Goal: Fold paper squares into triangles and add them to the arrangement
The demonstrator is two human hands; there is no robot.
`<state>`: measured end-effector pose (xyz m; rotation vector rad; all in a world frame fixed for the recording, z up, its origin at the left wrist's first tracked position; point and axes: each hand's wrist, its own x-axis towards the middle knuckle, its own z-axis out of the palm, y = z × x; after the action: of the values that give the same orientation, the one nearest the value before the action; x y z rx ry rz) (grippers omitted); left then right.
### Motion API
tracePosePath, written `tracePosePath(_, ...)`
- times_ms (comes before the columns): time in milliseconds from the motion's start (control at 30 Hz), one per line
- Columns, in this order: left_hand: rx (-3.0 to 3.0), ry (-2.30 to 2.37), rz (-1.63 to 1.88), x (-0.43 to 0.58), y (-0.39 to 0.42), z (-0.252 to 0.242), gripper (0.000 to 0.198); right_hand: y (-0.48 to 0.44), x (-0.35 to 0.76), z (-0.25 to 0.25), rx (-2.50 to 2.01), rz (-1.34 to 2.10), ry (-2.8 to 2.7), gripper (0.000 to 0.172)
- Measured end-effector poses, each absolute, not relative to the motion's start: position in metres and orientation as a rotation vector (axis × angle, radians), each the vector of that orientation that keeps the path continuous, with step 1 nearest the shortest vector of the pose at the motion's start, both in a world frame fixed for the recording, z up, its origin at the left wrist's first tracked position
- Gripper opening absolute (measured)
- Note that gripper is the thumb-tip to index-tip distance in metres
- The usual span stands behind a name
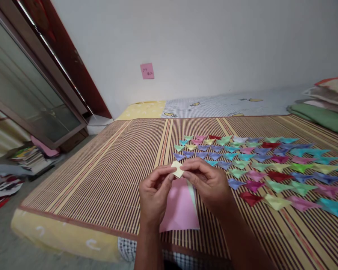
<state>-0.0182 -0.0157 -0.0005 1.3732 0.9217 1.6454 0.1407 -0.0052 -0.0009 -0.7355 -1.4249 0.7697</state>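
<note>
A small pale-yellow piece of folded paper (177, 170) is held up in a diamond shape between both hands. My left hand (154, 191) pinches its left corner between thumb and fingers. On the opposite side, my right hand (210, 183) grips the right corner the same way. Below the hands lies a stack of pink paper sheets (181, 210), with a pale green edge showing at its right side. To the right, several rows of small folded paper shapes (278, 177) in many colours are spread over the striped mat.
The striped mat (101, 168) covers a bed with a yellow and checked sheet (67, 228). Folded cloth (321, 118) is piled at the far right. A pink note (147, 71) sticks to the wall. A glass-panelled cabinet (36, 86) and stacked books (30, 159) stand at left.
</note>
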Motion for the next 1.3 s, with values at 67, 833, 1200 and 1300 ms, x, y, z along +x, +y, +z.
tracePosePath(67,1.346,0.917,1.641,-0.019,-0.015,-0.002,0.012,-0.006,0.140,0.002,-0.725,0.721,-1.468,0.012)
tracePosePath(833,1.292,1.007,1.688,-0.016,-0.016,-0.002,0.001,-0.007,0.122,-0.006,-0.781,0.656,-1.452,0.010)
tracePosePath(1200,1.218,1.069,1.746,-0.009,-0.013,-0.003,0.009,-0.009,0.112,-0.009,-0.800,0.673,-1.346,0.012)
tracePosePath(1300,1.221,1.085,1.768,-0.009,-0.014,-0.004,0.008,-0.008,0.108,-0.013,-0.807,0.696,-1.296,0.011)
